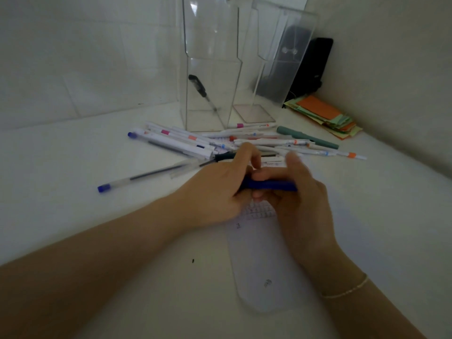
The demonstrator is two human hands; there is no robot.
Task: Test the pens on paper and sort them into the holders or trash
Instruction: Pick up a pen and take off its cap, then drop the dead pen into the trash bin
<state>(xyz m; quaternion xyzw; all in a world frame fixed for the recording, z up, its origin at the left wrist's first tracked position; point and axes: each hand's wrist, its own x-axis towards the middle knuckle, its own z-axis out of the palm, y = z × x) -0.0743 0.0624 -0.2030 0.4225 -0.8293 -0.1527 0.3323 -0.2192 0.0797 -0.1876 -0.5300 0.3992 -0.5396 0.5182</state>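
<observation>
A dark blue pen (pixel 271 185) lies level between both hands above the white paper (pixel 266 260). My left hand (pixel 217 189) grips its left end and my right hand (pixel 298 192) wraps the right part. Behind them lies a pile of several pens (pixel 244 141), mostly white with coloured bands. A clear pen with a blue cap (pixel 144 176) lies apart at the left. Two tall clear holders stand at the back: the left holder (pixel 210 69) has one black pen (pixel 201 90) leaning inside, and the right holder (pixel 276 57) shows no pens.
A stack of orange and green paper slips (pixel 325 116) sits at the back right by the wall. A black object (pixel 315 67) stands behind the right holder. A green marker (pixel 308 137) lies at the pile's right edge. The paper carries small scribbles (pixel 267 282).
</observation>
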